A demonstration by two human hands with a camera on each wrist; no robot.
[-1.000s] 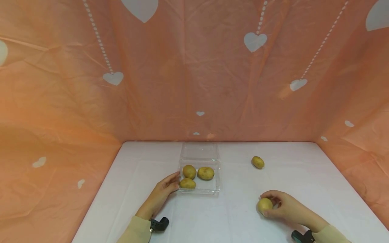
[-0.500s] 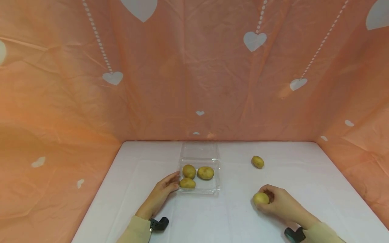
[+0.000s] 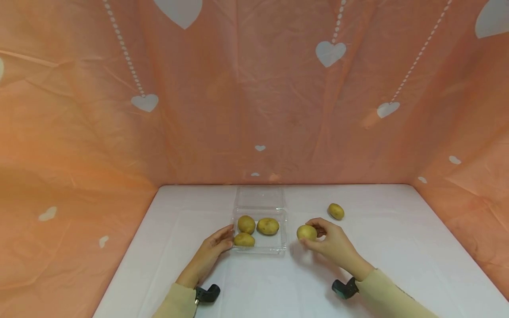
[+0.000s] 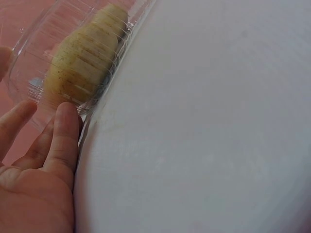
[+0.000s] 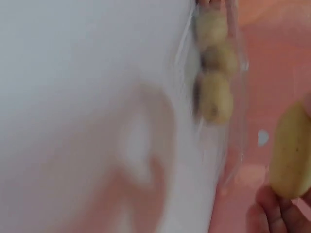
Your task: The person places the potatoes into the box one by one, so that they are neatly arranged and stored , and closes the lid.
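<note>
A clear plastic clamshell box (image 3: 283, 238) lies on the white table with its lid laid back. Three potatoes sit in it: one at the back left (image 3: 246, 224), one at the right (image 3: 268, 226) and one at the front left (image 3: 244, 240). My left hand (image 3: 207, 256) touches the box's left side with fairly straight fingers; in the left wrist view its fingertips meet the clear wall beside a potato (image 4: 82, 58). Just right of the box, my right hand (image 3: 336, 245) pinches another potato (image 3: 306, 232) between thumb and fingers, above the table; its shadow falls below.
One more potato (image 3: 336, 211) lies on the table (image 3: 191, 212) at the back right, behind my right hand. An orange curtain with pale hearts (image 3: 254, 110) stands around the table's back and sides. A black wrist device (image 3: 345, 288) sits at the right sleeve.
My right hand has lifted its potato and carried it left and away from me, to beside the box. The left hand and the potatoes in the box have stayed put.
</note>
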